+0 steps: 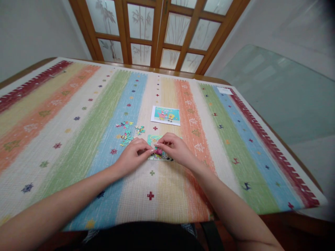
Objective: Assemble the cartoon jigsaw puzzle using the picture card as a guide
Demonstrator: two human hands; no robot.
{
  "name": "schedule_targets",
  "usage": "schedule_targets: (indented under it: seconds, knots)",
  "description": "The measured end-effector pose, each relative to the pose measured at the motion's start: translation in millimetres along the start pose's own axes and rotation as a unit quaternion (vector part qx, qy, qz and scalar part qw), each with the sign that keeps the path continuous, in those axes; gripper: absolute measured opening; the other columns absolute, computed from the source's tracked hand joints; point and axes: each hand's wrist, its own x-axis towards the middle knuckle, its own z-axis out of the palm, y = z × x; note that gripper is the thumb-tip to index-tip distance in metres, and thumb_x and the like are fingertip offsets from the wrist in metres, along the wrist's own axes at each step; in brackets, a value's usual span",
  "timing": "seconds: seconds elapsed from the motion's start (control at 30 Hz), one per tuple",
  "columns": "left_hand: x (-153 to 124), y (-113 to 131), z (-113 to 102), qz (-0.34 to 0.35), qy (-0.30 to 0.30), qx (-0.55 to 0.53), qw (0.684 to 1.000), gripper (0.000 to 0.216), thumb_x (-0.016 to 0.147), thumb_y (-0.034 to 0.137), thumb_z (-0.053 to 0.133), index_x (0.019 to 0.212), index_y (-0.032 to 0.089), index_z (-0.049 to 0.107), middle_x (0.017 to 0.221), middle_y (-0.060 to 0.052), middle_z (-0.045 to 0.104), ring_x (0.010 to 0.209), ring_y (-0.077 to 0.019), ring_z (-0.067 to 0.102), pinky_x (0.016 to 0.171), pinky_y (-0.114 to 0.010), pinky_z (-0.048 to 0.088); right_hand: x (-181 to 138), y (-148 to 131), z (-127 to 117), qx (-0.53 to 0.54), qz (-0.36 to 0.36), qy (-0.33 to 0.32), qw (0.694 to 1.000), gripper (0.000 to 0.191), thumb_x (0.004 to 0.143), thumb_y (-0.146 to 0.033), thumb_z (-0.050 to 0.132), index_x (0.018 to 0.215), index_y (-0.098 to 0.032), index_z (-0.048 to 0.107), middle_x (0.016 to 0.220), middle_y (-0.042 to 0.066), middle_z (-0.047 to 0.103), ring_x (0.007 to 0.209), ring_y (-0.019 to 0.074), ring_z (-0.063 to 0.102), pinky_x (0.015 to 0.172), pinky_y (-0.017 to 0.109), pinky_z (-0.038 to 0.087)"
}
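Observation:
A partly covered jigsaw puzzle (152, 138) lies in front of me, teal with pink and dark details. Over its left part is my left hand (137, 151), thumb and forefinger pinched together beside a pink patch; what is between them is hidden. My right hand (176, 148) reaches in from the other side and pinches a small jigsaw puzzle piece, mostly covered by its fingertips. The two hands' fingertips almost meet. Left of the puzzle are several loose jigsaw pieces (126, 136), with a small cluster of pieces (140, 130) nearer to it.
Beyond the puzzle lies a reference picture card (166, 115) with cartoon figures. A striped tablecloth (104, 104) covers the table, and a white label (225, 91) is at its far right. Wooden doors with frosted panes (141, 21) stand behind; a glass panel (282, 94) is at the right.

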Motion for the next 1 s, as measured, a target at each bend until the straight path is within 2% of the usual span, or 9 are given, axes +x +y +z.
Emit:
schedule_targets:
  seconds: [0.13,0.27,0.37,0.5,0.73,1.0]
  knots:
    - [-5,-3,-3,0.082,-0.017,0.148,0.985,0.023,0.103,0.030,0.054,0.096,0.018,0.073,0.088,-0.004,0.065,0.090,-0.0202,0.055,0.084,-0.037,0.042,9,9,-2,-0.116,-0.030,-0.008,0.993,0.017,0.091,-0.025,0.072,0.075,-0.020,0.071,0.078,0.003,0.065,0.083,0.0191,0.056,0.080,0.034,0.040]
    - [-7,-4,-9,0.190,-0.061,0.267,0.943,0.024,0.104,0.028,0.049,0.108,0.019,0.071,0.085,-0.005,0.064,0.086,-0.0218,0.051,0.078,-0.037,0.038,16,16,-2,-0.162,-0.043,-0.051,0.985,0.016,0.090,-0.023,0.072,0.075,-0.019,0.072,0.078,0.005,0.065,0.083,0.0201,0.055,0.078,0.034,0.038]
    - [-7,-3,-10,0.247,-0.086,0.316,0.912,0.024,0.104,0.026,0.049,0.117,0.020,0.069,0.077,-0.003,0.060,0.080,-0.0216,0.047,0.071,-0.036,0.033,19,19,1,-0.173,-0.049,-0.049,0.982,0.015,0.090,-0.023,0.072,0.076,-0.018,0.072,0.078,0.005,0.066,0.083,0.0204,0.054,0.077,0.034,0.038]
    - [-6,-1,-10,0.260,-0.102,0.337,0.899,0.023,0.103,0.025,0.050,0.116,0.020,0.068,0.075,-0.002,0.058,0.077,-0.0214,0.045,0.069,-0.035,0.031,20,24,4,-0.179,-0.061,-0.043,0.981,0.015,0.092,-0.028,0.071,0.080,-0.019,0.072,0.082,0.005,0.067,0.085,0.0205,0.054,0.078,0.034,0.037]
    - [-7,0,-12,0.248,-0.114,0.339,0.900,0.023,0.103,0.026,0.049,0.113,0.021,0.069,0.078,-0.003,0.057,0.079,-0.0220,0.046,0.069,-0.036,0.032,20,28,3,-0.201,-0.082,-0.048,0.975,0.016,0.094,-0.036,0.068,0.089,-0.022,0.075,0.088,0.005,0.069,0.091,0.0215,0.054,0.080,0.035,0.033]
    - [-7,2,-12,0.246,-0.121,0.341,0.899,0.026,0.105,0.027,0.045,0.114,0.020,0.069,0.078,-0.004,0.057,0.079,-0.0221,0.046,0.068,-0.036,0.033,20,29,0,-0.219,-0.109,-0.059,0.968,0.017,0.095,-0.036,0.066,0.092,-0.022,0.076,0.086,0.005,0.067,0.089,0.0216,0.053,0.080,0.034,0.032]
